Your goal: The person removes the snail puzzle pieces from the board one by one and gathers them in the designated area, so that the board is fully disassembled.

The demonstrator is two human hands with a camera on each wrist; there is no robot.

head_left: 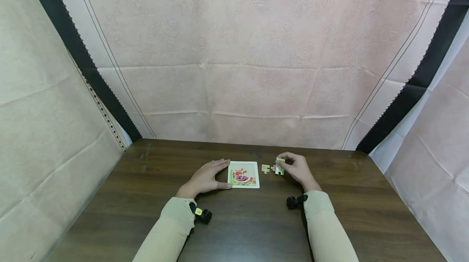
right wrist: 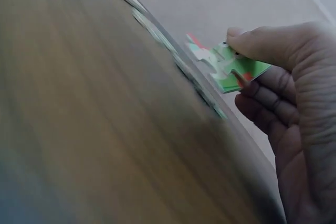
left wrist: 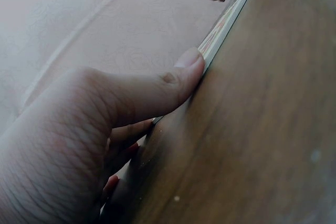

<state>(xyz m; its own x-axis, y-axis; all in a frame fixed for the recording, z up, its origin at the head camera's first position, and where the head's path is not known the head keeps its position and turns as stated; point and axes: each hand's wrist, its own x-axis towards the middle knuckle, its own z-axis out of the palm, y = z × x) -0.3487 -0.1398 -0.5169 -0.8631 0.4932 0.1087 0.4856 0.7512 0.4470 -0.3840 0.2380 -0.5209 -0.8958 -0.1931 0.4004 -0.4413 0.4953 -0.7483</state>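
A white-bordered puzzle board (head_left: 255, 177) with a red and green picture lies on the table. My left hand (head_left: 209, 177) rests along its left side, fingers stretched to the far corner and thumb at the near corner. In the left wrist view the straight thumb (left wrist: 157, 90) touches the board's edge (left wrist: 223, 30). Just above the table, my right hand (head_left: 297, 168) pinches a green jigsaw piece (right wrist: 226, 61) between thumb and fingers. Beneath it and to its left lie loose jigsaw pieces (head_left: 265, 168), between the board and the right hand.
The brown wooden table (head_left: 249, 225) extends to both sides and toward me. Pale cloth (head_left: 256, 70) hangs behind its far edge, with more cloth at the left and right. Dark straps (head_left: 414, 78) run down the cloth's corners. Each wrist wears a small black camera (head_left: 205, 216).
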